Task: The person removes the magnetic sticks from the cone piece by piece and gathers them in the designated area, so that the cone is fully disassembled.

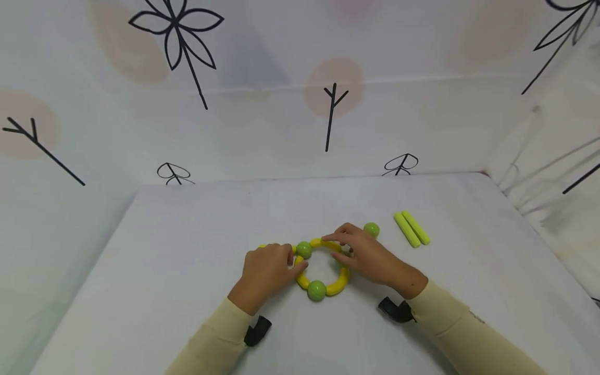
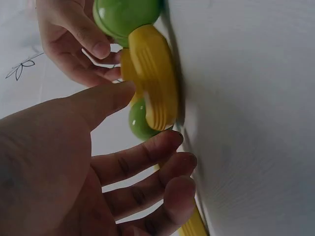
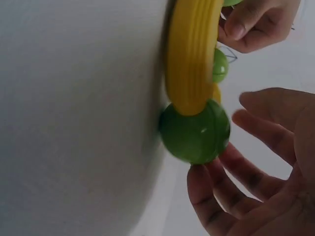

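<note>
A ring of yellow curved rods and green balls lies flat on the white table. The front green ball [image 1: 316, 290] joins the left curved rod [image 1: 302, 279] and the right curved rod [image 1: 338, 283]. My left hand [image 1: 267, 271] is at the ring's left side, its thumb against or just over the left curved rod [image 2: 156, 78], fingers loosely spread. My right hand [image 1: 370, 256] reaches over the right side. Its fingertips touch a green ball [image 3: 197, 132], while the thumb stands apart from it. Another green ball [image 1: 304, 250] sits at the ring's back left.
A yellow straight rod [image 1: 261, 246] runs left from the ring, mostly hidden behind the left hand. One loose green ball [image 1: 372, 229] lies beyond the right hand. Two yellow-green rods [image 1: 407, 229] lie side by side farther right. A patterned white cloth [image 1: 281, 130] hangs behind the table.
</note>
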Available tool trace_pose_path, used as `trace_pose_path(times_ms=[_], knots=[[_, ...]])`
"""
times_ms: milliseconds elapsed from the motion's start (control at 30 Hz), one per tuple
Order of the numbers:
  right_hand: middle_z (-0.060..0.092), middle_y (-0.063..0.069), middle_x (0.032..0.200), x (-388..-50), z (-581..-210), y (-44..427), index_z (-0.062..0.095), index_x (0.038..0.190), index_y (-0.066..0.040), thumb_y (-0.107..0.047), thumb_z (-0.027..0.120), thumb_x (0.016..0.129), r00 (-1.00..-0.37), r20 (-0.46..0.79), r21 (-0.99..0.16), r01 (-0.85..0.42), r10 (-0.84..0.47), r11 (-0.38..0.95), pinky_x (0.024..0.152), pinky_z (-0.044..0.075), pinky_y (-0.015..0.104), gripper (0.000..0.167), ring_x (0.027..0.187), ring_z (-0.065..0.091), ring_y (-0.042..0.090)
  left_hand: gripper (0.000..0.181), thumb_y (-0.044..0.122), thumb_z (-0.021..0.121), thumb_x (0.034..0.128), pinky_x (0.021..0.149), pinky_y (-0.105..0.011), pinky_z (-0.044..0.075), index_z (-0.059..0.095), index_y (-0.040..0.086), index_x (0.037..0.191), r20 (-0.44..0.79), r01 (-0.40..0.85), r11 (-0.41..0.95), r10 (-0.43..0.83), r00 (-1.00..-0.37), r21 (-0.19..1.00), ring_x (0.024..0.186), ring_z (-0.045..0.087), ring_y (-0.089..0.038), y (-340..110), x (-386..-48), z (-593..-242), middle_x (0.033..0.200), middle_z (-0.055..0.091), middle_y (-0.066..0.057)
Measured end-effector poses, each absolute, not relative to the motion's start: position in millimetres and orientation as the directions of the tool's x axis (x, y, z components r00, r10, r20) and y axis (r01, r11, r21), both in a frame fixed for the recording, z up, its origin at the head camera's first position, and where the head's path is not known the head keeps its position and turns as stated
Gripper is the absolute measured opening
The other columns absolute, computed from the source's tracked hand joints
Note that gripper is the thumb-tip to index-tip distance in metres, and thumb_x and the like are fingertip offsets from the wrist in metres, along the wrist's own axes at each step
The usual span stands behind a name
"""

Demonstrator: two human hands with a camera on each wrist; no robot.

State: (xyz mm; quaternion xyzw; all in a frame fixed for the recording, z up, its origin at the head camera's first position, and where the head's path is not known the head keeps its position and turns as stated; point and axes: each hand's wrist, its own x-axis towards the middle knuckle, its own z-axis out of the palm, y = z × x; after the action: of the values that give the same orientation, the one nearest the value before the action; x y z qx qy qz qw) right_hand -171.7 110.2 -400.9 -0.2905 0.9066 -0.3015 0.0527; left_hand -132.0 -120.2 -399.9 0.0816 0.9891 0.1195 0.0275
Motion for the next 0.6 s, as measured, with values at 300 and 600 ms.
trace_pose_path(times_ms=[300, 600], knots=[[0.065, 0.000, 0.102, -171.1, -405.6, 115.2, 0.072, 0.120, -0.010, -0.013, 0.071, 0.092, -0.817, 0.021, -0.570, -0.484, -0.576, 0.664, 0.067, 0.050, 0.020, 0.028, 0.080, 0.056, 0.007, 0.029, 0.044, 0.075, 0.0868, 0.050, -0.028, 0.036, 0.064, 0.017, 0.081, -0.047, 0.167, 0.945, 0.187, -0.981, 0.280, 0.054, 0.048, -0.012, -119.1, -132.7, -406.4, 0.066, 0.055, 0.007], [0.069, -0.006, 0.087, -168.0, -405.0, 111.2, 0.071, 0.117, -0.008, -0.017, 0.070, 0.094, -0.772, -0.093, -0.601, -0.460, -0.629, 0.654, 0.066, 0.050, 0.020, 0.025, 0.074, 0.058, 0.003, 0.020, 0.035, 0.077, 0.0882, 0.051, -0.026, 0.038, 0.071, 0.016, 0.090, -0.059, 0.153, 0.945, 0.177, -0.982, 0.290, 0.057, 0.049, -0.011, -122.9, -135.8, -403.1, 0.071, 0.058, 0.005]])
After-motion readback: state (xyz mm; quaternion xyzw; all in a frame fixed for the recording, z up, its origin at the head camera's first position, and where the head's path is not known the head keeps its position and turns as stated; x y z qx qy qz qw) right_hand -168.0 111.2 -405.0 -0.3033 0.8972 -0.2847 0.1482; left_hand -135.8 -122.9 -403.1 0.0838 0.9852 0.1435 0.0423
